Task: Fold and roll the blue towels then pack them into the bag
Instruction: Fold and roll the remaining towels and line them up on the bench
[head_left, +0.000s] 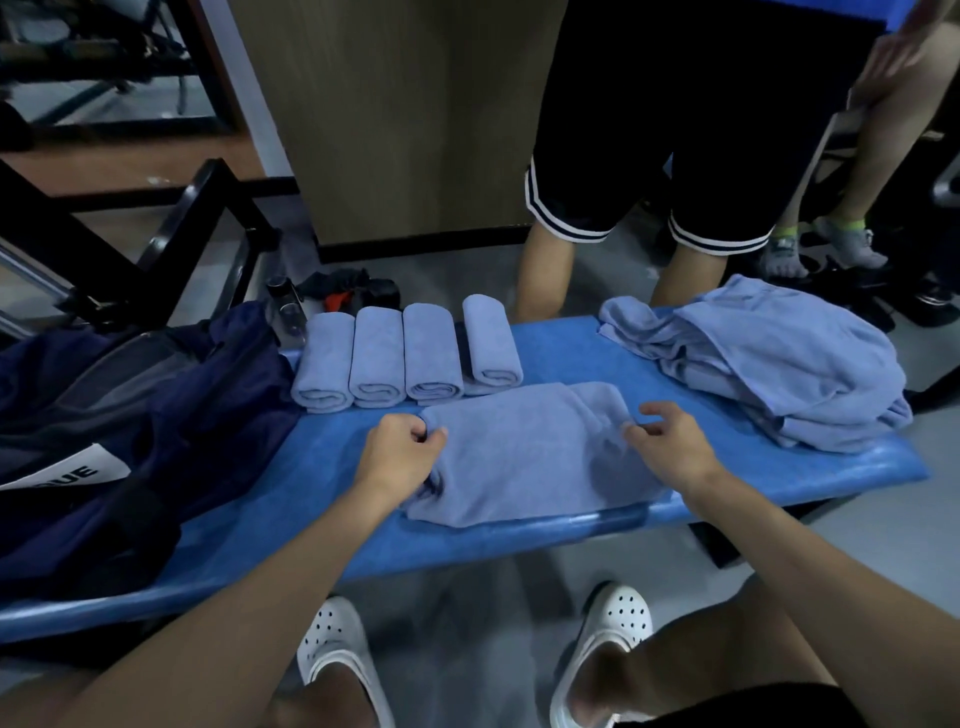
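Four rolled towels (377, 358) in a row on desk (571, 353). L hand (400, 452) pinches folded towel (519, 457) at left edge; R hand (670, 447), fingers curled, at right edge, grip can't tell.

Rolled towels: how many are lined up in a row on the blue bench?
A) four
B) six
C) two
A: four rolled towels lie side by side at the back of the bench, right next to the dark bag.
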